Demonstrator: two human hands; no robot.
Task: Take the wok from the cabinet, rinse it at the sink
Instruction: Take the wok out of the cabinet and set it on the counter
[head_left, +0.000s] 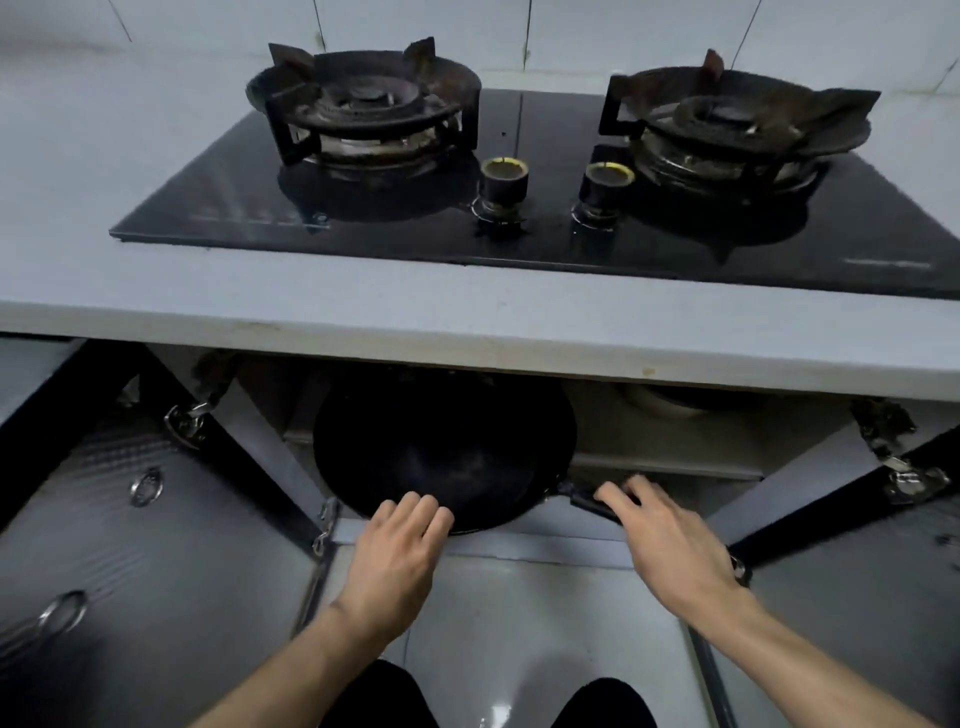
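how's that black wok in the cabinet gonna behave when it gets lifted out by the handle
The wok looks like rigid dark metal, so probably stiff and fairly heavy. Its wide bowl would likely tip away from the handle, which the right hand touches. The left hand at the rim may steady it.

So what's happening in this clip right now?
A person crouches at an open cabinet under a two-burner black glass gas stove. The left hand rests on the near rim of a round black wok on the cabinet shelf; the right hand reaches onto its dark handle. The wok is not yet lifted out.
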